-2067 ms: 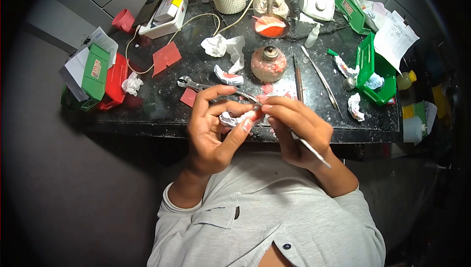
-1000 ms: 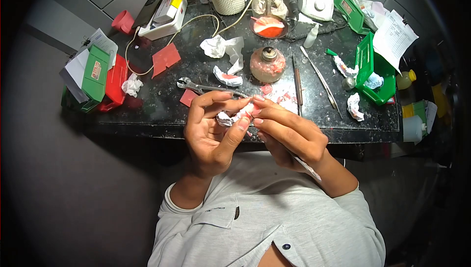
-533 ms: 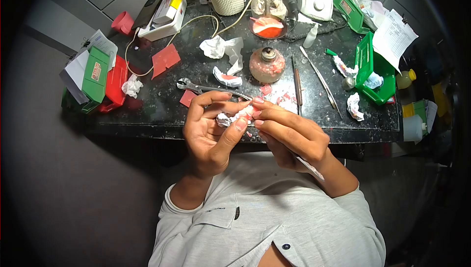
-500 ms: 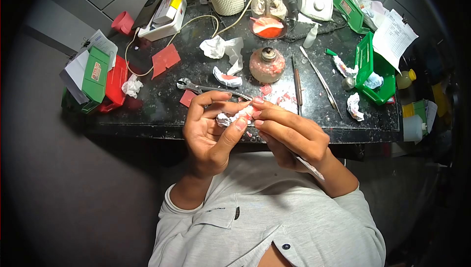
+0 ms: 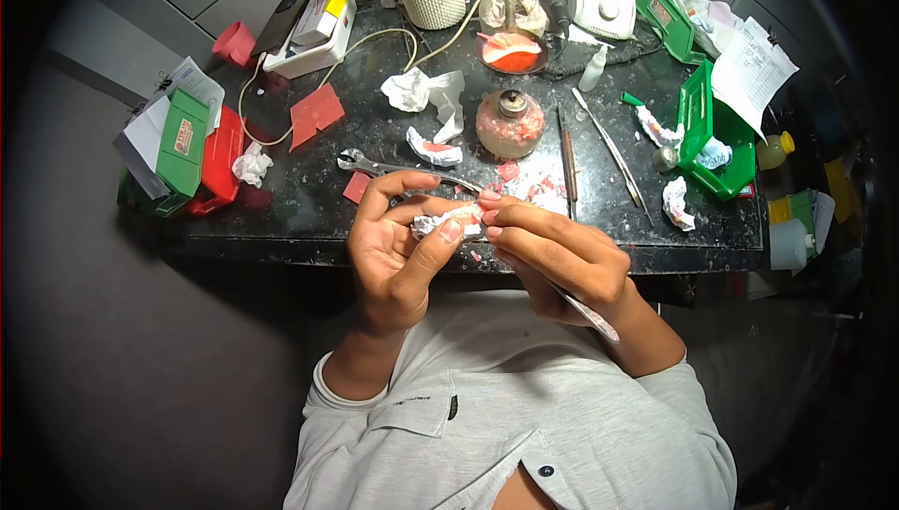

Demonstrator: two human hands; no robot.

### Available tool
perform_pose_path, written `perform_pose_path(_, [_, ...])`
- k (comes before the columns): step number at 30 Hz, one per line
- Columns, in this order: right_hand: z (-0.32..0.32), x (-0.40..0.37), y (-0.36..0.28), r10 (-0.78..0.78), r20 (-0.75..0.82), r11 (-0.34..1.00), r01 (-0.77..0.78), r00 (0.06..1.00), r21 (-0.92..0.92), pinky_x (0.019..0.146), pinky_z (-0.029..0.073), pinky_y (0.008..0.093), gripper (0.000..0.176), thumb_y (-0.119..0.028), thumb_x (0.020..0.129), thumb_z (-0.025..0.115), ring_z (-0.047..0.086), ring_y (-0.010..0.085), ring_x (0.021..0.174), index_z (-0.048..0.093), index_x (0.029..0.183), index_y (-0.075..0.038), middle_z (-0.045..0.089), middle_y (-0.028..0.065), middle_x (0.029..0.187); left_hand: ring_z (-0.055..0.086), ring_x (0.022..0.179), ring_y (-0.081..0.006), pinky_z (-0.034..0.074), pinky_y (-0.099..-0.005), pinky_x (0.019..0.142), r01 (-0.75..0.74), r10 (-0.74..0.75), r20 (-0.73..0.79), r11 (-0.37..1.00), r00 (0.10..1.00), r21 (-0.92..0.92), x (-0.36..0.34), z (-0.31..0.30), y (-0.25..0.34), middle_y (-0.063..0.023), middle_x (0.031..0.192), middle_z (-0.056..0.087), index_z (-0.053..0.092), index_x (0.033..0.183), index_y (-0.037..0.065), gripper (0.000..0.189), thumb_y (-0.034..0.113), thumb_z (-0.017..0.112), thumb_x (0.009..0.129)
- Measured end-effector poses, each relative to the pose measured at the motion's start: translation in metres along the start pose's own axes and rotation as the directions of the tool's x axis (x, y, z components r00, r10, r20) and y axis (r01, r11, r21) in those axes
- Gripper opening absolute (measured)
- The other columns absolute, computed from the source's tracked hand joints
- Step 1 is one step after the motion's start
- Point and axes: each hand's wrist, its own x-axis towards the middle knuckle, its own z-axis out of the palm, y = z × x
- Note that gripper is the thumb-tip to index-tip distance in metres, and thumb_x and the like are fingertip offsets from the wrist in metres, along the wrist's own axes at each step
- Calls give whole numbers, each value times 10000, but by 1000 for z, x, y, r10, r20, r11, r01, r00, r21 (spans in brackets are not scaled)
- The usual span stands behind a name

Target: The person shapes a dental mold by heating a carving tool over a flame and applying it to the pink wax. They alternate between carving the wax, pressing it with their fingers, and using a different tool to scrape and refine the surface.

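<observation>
My left hand (image 5: 393, 271) is closed on a white plaster dental cast (image 5: 433, 226) with pink wax (image 5: 465, 215) on it, thumb in front and fingers behind. My right hand (image 5: 576, 262) meets it from the right, fingertips at the cast's pink end. A slim metal tool (image 5: 593, 317) is gripped in this same hand; its pale-smeared end sticks out below the palm, and its other end is hidden. Just beyond the hands lie a wrench-like metal tool (image 5: 375, 166), pink wax scraps (image 5: 546, 190) and another white piece with pink wax (image 5: 434, 148).
A glass spirit lamp (image 5: 510, 128) stands mid-table, with a brown-handled tool (image 5: 568, 168) and a long thin tool (image 5: 613, 156) to its right. Behind is a dish of pink-red wax (image 5: 513, 56). Green boxes (image 5: 726, 168) sit right, a red box (image 5: 221, 162) left.
The cast has turned slightly in my left hand, and that hand has shifted a little left. The tool's protruding end has tilted slightly, while my right fingertips stay at the cast.
</observation>
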Motion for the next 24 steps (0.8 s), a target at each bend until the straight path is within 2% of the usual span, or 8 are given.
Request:
perform_pose_path(3, [0,-1,-1,12,3,1000,-12,1000,-9,852,634,393,313,17,819,780,726,353,1088,677,1109,76,696,221,1141,705,1004,-174,551,-257,878,6,-6,-3,1000,1000,-3,0,0,-1,-233,1064,733,430,1309,-60,424,-59,634,938])
perform_pose_path(5, [2,0,-4,102,-19,994,-103,995,-27,880,626,380,270,125,793,767,746,330,1061,715,1051,64,735,202,1088,710,1007,-187,555,-265,890,-1,1,-4,1000,1000,-7,0,1,-1,-235,1069,732,429,1307,-62,428,-62,637,933])
perform_pose_path(8, [4,1,-6,139,-85,990,-140,987,-7,905,621,401,240,126,823,743,744,336,1061,712,1053,66,733,204,1087,714,1010,-198,561,-271,894,-7,7,-2,999,1000,33,0,3,1,-236,1076,728,424,1310,-63,435,-70,635,929])
perform_pose_path(11, [5,1,0,51,-109,998,-48,993,27,925,617,426,233,117,846,727,743,343,1053,707,1072,64,729,201,1082,713,1010,-192,564,-261,878,-27,27,1,998,1000,65,0,5,2,-234,1082,726,418,1314,-62,439,-77,629,929])
perform_pose_path(12, [6,1,0,50,-109,998,-47,993,28,925,617,426,233,117,846,727,743,343,1053,707,1072,64,729,201,1082,713,1010,-192,564,-261,878,-28,28,0,997,1000,65,0,5,1,-234,1082,726,418,1314,-62,439,-77,629,929])
perform_pose_path(14, [8,2,-1,65,-129,997,-59,990,47,866,626,372,253,68,802,806,747,298,1029,726,1038,24,734,156,1052,711,1008,-186,565,-249,863,-32,32,9,997,999,65,0,5,1,-231,1081,725,415,1317,-59,438,-81,623,931])
perform_pose_path(24, [10,2,1,51,-117,998,-46,992,39,866,627,365,250,65,799,808,749,303,1027,722,1032,30,734,158,1057,709,1002,-175,561,-250,873,-45,45,14,999,999,19,1,3,0,-226,1075,726,420,1315,-56,429,-79,618,935])
